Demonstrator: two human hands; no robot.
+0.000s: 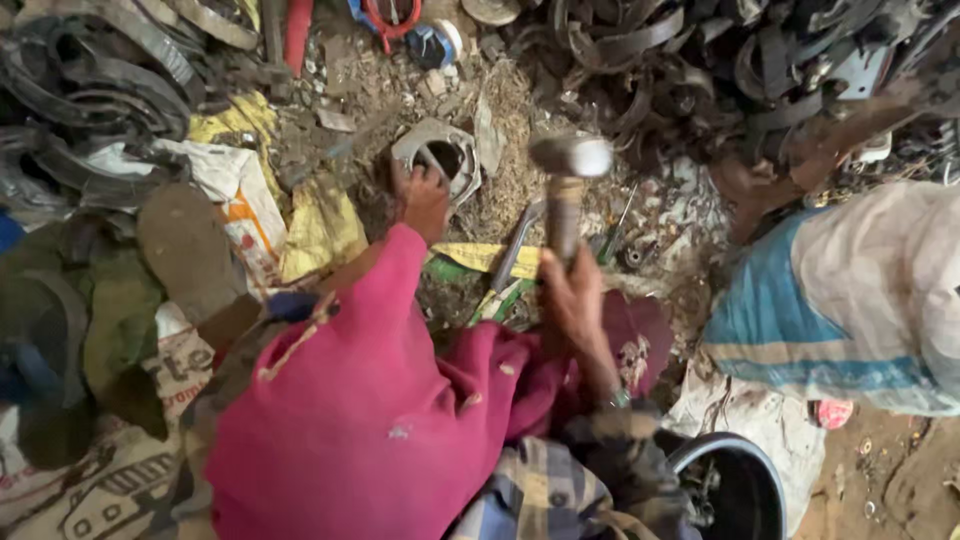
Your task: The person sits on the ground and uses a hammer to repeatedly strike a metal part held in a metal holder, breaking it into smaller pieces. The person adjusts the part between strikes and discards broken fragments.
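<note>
While left hand (425, 200) pins metal ring (440, 155), right hand (572, 295) fingers grip hammer (568, 170) (head blurred).

One view only — head-worn camera, angled steeply down and forward over the wearer's own pink sleeve (350, 410). Close range: the littered ground (500, 130) fills the frame — a scrap heap (760, 60) runs along the top edge, a dark bucket rim (740, 450) sits at the bottom right.

Magenta sleeve (350, 400), frayed; plaid garment (540, 490) below.
</note>
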